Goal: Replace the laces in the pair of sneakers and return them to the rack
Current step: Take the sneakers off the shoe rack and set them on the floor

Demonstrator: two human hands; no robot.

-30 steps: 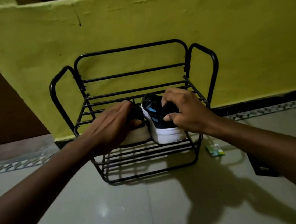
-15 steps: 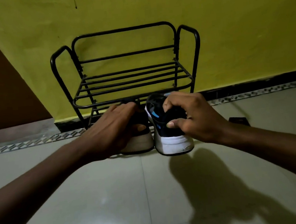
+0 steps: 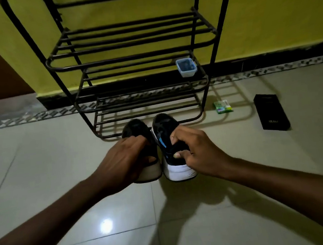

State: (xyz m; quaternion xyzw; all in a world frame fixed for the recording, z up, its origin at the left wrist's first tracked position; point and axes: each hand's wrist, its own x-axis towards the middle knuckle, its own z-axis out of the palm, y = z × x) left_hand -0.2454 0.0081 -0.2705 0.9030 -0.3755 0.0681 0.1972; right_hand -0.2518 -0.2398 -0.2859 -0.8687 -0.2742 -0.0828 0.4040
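1. Two sneakers, left (image 3: 137,129) and right (image 3: 178,170), sit side by side on the floor (image 3: 60,153) before the rack (image 3: 130,57).
2. Left hand (image 3: 125,162) grips the left sneaker; right hand (image 3: 197,150) grips the right.
3. A tub (image 3: 186,67) rests on the rack.

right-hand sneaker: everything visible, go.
The right sneaker is black with a thick white sole and a blue side mark. It stands upright on the tiled floor, toe toward the rack, flush beside the left sneaker. The right hand grips its collar, fingers hooked inside, thumb outside. Laces cannot be made out.
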